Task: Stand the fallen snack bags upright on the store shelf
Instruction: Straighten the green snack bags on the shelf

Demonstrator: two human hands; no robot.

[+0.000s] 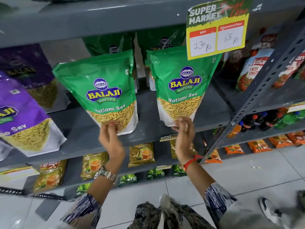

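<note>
A grey metal store shelf (pixel 148 128) crosses the middle of the frame, with further shelves above and below. Two large green snack bags stand upright side by side on it, centre frame, faces turned outward so the labels read to a shopper. The left green bag (pixel 102 90) leans slightly left; the right green bag (pixel 181 83) stands straighter, its top corner tucked behind a yellow price sign (pixel 216 28) hanging from the shelf above. At least two more green bags stand behind them in shadow.

At the left edge, two purple snack bags tilt back: the nearer purple bag (pixel 24 116) at lower left and another purple bag (pixel 31 70) behind it. They look slumped rather than upright, so likely need attention next.

Each hand reaches up from the bottom of the frame to one bag's base, probably steadying it. The left hand (pixel 110 139) has loosely curled fingertips touching the left bag's bottom edge, not clenched. The right hand (pixel 184 131) pinches or presses the right bag's lower corner; whether it truly grips cannot be told.
</note>
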